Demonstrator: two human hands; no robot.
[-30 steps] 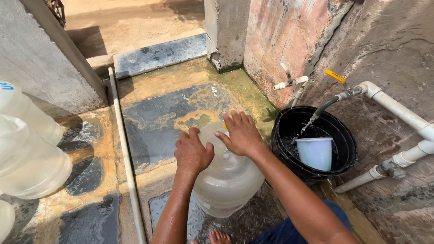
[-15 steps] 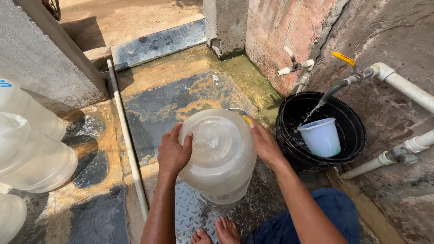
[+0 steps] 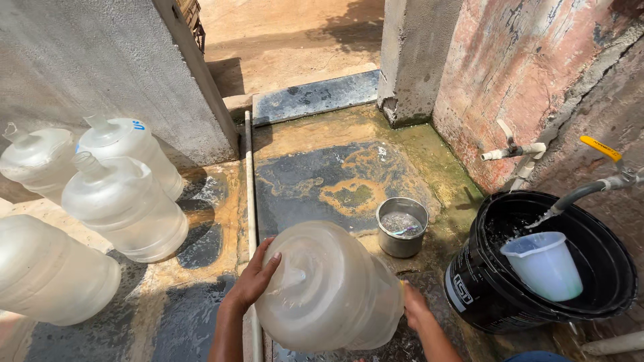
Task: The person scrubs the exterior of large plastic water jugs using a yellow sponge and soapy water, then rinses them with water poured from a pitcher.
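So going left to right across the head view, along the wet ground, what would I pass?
Clear water jugs → thin pipe → left hand → held jug → right hand → black bucket → white cup.

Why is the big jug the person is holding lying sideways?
It is tipped on its side: the big jug shows its round bottom to the camera, between the left hand and right hand.

A large translucent plastic water jug [image 3: 329, 288] sits low in the frame's centre. It is tipped on its side, base toward the camera.
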